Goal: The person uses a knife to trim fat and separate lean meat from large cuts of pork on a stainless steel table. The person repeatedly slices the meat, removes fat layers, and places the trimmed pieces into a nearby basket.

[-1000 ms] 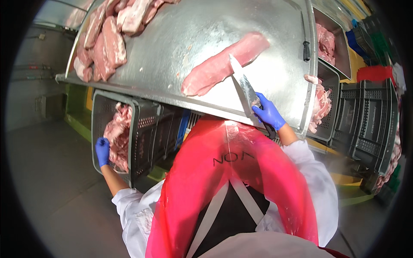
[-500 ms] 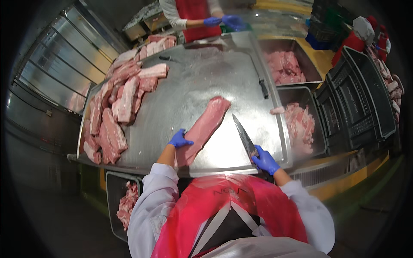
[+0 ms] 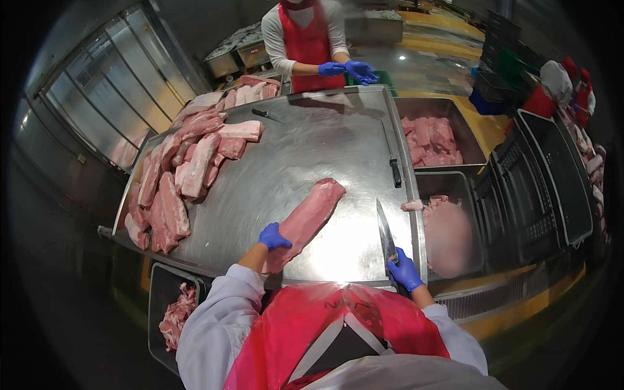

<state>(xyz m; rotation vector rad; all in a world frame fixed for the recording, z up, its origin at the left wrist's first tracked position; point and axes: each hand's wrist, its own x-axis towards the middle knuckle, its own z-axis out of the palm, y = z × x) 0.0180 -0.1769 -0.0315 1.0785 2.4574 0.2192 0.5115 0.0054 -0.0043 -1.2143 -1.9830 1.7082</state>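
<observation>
While the left hand (image 3: 275,236) lies on the long pink meat piece (image 3: 305,224), the right hand (image 3: 405,270) is closed around the handle of a knife (image 3: 386,234), off to the right. Meat sits on the steel table (image 3: 351,140), ahead of the person, between the two hands but clearly closer to the left one. Its long axis runs diagonally: near end at lower left by the table's near edge, far end up and to the right. Left hand touches it on the left side, toward the near end, thumb over the top; fingers partly hidden, so can't tell if it grips or just rests. Knife is well apart from the meat, bare table between; blade points away from the person, tip leaning slightly left, so blade and meat axis aren't parallel. Can't tell if the blade touches the steel. Second knife (image 3: 395,170), black handle, lies beyond, near the right edge. Meat pile (image 3: 172,188) is on the left side of the table, apart from the single piece.
</observation>
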